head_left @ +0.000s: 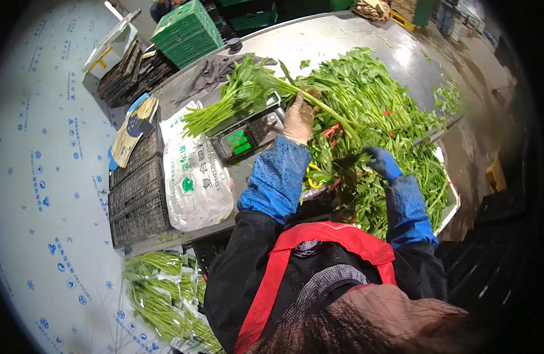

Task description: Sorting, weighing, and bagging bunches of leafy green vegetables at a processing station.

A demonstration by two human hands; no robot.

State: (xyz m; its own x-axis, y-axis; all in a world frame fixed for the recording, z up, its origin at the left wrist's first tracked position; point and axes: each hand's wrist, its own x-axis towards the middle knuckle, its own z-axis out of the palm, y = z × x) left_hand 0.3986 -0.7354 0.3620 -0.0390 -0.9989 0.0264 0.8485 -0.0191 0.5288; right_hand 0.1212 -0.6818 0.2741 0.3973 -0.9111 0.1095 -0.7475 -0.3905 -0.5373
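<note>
My left hand (299, 116), in a pale thin glove, grips a thick green leafy stalk (327, 108) that slants down to the right. Lower right, my right hand (382, 163) wears a blue glove and curls over the greens. A dark, blade-like shape lies just left of its fingers; whether the hand holds it is unclear. Around both hands spreads a large heap of leafy stalks (369, 84), some with red ties. Left of my left hand, a bunch of leafy stalks (223, 106) rests on a digital scale (263, 128) with a lit green display.
Beside the scale lies a white printed plastic sack (196, 177), then black crates (137, 203). Bagged greens (165, 292) sit below. A yellow loop handle (315, 176) shows near my left sleeve. Green crates (188, 35) stand beyond the metal table (272, 42); a grey cloth (210, 75) lies on it.
</note>
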